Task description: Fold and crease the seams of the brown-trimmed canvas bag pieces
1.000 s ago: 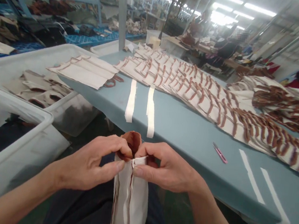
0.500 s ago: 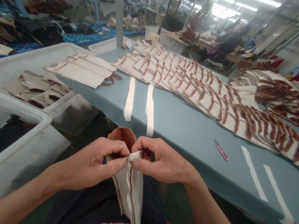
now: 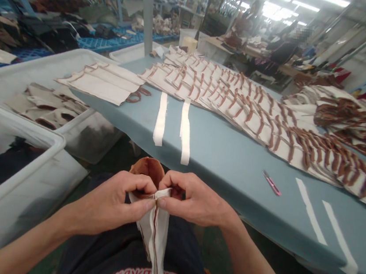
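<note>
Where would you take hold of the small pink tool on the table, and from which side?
The pink tool is probably best pinched across its pink end, from above and the near side, by the right hand. It lies flat and slim on the blue table, pink end toward the person, darker end pointing away. That hand now pinches the cream piece.

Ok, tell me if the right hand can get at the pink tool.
Likely yes, if it lets go: the right hand pinches the pale piece, but the pink tool lies uncovered on the table, with nothing seen standing between.
</note>
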A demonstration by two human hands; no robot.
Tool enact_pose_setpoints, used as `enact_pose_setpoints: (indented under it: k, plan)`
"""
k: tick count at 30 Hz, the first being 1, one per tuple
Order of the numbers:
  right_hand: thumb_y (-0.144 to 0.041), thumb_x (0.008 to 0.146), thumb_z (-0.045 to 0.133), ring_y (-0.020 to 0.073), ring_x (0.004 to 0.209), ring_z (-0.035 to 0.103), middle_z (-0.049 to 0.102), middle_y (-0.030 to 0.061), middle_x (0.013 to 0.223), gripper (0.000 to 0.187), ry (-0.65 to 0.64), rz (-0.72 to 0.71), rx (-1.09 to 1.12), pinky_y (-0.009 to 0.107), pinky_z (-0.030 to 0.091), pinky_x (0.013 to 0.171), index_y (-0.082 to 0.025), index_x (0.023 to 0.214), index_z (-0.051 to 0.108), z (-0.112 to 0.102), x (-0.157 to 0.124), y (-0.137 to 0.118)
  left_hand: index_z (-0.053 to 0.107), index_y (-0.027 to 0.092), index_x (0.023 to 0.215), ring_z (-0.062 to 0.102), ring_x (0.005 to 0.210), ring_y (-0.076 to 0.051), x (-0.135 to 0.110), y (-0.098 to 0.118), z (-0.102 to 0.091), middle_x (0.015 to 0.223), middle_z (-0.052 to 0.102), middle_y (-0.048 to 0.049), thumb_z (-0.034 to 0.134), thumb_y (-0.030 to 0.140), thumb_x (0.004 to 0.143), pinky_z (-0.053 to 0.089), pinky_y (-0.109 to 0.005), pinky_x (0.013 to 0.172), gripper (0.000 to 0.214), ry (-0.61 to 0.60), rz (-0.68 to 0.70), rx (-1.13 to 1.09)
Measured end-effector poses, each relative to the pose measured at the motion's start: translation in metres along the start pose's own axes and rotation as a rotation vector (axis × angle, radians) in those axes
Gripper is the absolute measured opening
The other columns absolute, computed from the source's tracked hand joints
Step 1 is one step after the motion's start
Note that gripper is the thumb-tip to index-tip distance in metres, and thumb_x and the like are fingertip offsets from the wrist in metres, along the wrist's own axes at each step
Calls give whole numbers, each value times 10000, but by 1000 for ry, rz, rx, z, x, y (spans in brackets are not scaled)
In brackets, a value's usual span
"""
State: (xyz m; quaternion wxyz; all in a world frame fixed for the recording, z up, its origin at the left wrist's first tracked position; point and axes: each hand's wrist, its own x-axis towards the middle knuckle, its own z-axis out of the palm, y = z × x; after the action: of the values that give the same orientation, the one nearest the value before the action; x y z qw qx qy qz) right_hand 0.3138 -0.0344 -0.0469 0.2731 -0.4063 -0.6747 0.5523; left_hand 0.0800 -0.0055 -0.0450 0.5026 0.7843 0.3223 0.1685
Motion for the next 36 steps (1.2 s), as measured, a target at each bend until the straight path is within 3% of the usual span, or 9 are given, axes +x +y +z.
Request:
enact_pose_setpoints:
  k: [10, 16, 21, 24, 30, 36]
  plan:
    - [-379, 942, 765, 94, 629, 438, 544, -68, 729, 245, -25, 20, 28, 228, 346, 559, -176, 918, 630, 3, 4, 5, 685, 167, 771, 541, 671, -133, -2, -1, -2, 717, 621, 23, 610, 343, 947, 426, -220, 626, 260, -10, -76, -76]
    - [-463, 874, 878, 93, 613, 424, 526, -83, 702, 375, -6, 49, 6, 231, 324, 548, -183, 883, 629, 2, 0, 3, 692, 160, 797, 506, 670, -133, 1, -1, 0, 717, 590, 24, 609, 408, 991, 399, -227, 614, 325, -64, -92, -98]
    - [-327, 942, 727, 96, 616, 441, 532, -72, 700, 195, 11, 19, -20, 231, 345, 561, -184, 858, 623, 4, -1, 3, 669, 161, 766, 518, 675, -130, 1, -3, 2, 710, 597, 25, 600, 376, 987, 409, -229, 633, 315, -51, -49, -78]
    - [-220, 908, 653, 96, 600, 430, 526, -72, 676, 98, 37, 3, -66, 233, 331, 552, -189, 827, 610, 7, -1, 1, 653, 164, 728, 518, 670, -131, 0, -1, 2, 697, 594, 23, 598, 387, 984, 405, -227, 623, 344, -33, -57, -73]
    - [-235, 910, 645, 96, 598, 424, 513, -74, 671, 122, 26, -25, -42, 237, 332, 557, -195, 810, 587, 12, 2, -4, 699, 161, 722, 520, 645, -130, -2, 2, -4, 661, 587, 28, 610, 368, 920, 391, -220, 606, 300, -59, -107, -121]
    - [-199, 910, 647, 93, 613, 428, 527, -71, 686, 128, 34, -31, -65, 236, 334, 569, -190, 796, 590, 14, 3, 1, 740, 164, 818, 550, 739, -149, -3, -8, -8, 781, 638, 13, 660, 412, 936, 429, -214, 662, 287, -155, -129, -238]
